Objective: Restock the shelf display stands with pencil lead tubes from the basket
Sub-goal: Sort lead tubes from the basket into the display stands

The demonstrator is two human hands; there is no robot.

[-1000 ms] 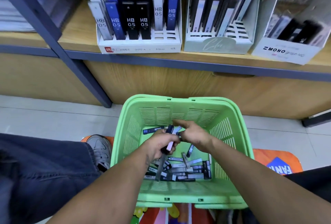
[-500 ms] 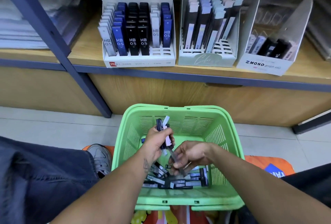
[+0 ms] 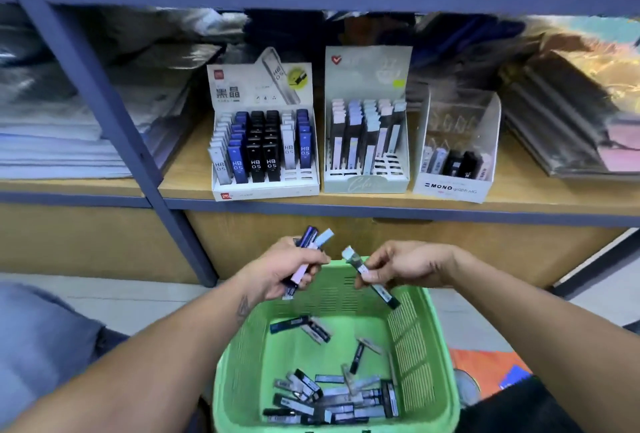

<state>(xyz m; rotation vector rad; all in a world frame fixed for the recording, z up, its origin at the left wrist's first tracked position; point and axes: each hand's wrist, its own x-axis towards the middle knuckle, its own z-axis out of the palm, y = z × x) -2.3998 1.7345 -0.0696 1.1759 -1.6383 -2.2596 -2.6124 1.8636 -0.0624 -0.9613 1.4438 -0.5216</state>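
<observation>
My left hand (image 3: 284, 268) grips a small bunch of pencil lead tubes (image 3: 309, 249), blue and pale ones, above the far rim of the green basket (image 3: 242, 346). My right hand (image 3: 398, 264) pinches a single dark lead tube (image 3: 372, 276) with a pale cap, tilted, just right of the left hand. Several more tubes (image 3: 332, 398) lie loose on the basket floor. On the shelf stand three display stands: an HB 0.5 stand (image 3: 265, 186), a pale green stand (image 3: 365, 183) and a Mono stand (image 3: 450, 186).
A blue metal shelf post (image 3: 114, 127) slants down left of the stands. Stacked paper packs (image 3: 69, 141) lie on the left shelf part, dark folders (image 3: 571, 127) at the right. My knee in blue trousers (image 3: 38, 346) is at the lower left. An orange mat (image 3: 485, 373) lies under the basket.
Both hands have risen out of the basket toward the shelf. The right hand now holds one tube it picked up. The view has tilted up, showing the whole shelf.
</observation>
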